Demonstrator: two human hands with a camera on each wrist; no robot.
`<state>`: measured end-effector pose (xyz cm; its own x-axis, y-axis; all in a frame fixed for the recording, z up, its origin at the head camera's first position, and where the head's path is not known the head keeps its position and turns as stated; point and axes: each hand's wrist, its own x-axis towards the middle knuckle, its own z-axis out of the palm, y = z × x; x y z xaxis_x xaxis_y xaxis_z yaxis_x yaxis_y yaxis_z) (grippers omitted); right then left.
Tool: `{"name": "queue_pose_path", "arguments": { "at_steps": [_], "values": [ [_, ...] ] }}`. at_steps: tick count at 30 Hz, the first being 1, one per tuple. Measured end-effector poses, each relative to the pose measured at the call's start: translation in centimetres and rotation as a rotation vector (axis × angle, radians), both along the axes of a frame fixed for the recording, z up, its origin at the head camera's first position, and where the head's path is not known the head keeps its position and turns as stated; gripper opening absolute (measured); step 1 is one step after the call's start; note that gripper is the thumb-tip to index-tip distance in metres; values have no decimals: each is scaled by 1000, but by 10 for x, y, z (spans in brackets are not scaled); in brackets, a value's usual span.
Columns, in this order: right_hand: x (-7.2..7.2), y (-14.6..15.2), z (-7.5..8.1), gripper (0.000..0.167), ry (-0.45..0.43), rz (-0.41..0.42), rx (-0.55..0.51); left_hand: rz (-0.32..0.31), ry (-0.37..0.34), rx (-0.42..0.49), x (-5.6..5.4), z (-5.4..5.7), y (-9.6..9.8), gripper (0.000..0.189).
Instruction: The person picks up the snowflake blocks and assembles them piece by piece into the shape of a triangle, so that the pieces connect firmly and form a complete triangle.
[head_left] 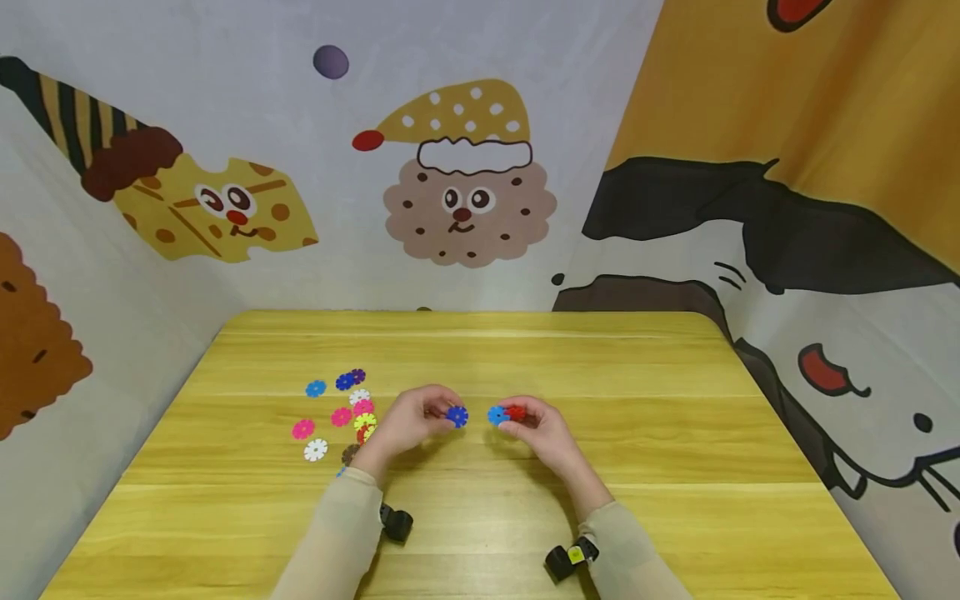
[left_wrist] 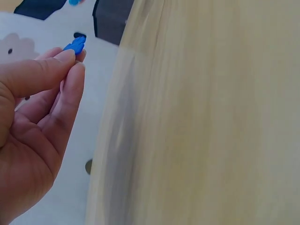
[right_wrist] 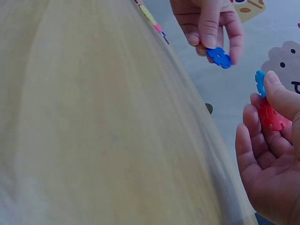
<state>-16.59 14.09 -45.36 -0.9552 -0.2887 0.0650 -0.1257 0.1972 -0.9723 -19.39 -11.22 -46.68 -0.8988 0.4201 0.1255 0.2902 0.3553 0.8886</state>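
My left hand pinches a dark blue snowflake disc between thumb and fingers; its notched edge shows in the left wrist view. Across a small gap, my right hand holds a light blue snowflake disc and a red snowflake disc. In the right wrist view the red disc sits against the fingers, with the light blue disc above it by the thumb tip. The two discs touch and look joined. Both hands are raised above the table, and the held pieces are apart.
Several loose snowflake discs lie to the left on the wooden table: a light blue one, pink ones, a white one and a yellow one. The left forearm partly covers some. A patterned cloth hangs behind the table.
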Motion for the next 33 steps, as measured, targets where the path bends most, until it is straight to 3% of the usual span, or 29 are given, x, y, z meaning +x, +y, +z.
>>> {"name": "queue_pose_path", "arguments": {
  "at_steps": [7, 13, 18, 21, 23, 25, 28, 30, 33],
  "values": [
    [-14, 2, -33, 32, -6, -29, -24, -16, 70, 12, 4, -2, 16, 28],
    [-16, 1, -38, 31, 17, -40, -30, 13, 79, 47, 9, -1, 25, 29],
    [-16, 1, -36, 31, -5, -44, -29, 29, 80, 78, 11, -2, 31, 29],
    [-9, 0, -22, 30, -5, -36, -13, 41, 57, 93, 11, -3, 33, 29],
    [-5, 0, -12, 28, -8, -32, -8, 41, 49, 100, 16, 6, 36, 27],
    [-1, -1, -4, 28, -11, -30, -4, 52, 54, 109, 17, 7, 38, 27],
    [0, -1, -4, 28, -17, -31, -17, 90, 77, 113, 19, 8, 41, 26],
    [0, -2, -3, 28, -14, -30, -17, 124, 87, 119, 15, -2, 42, 27],
    [1, -2, -2, 27, -9, -31, -16, 148, 93, 149, 16, -4, 44, 25]
  ]
}}
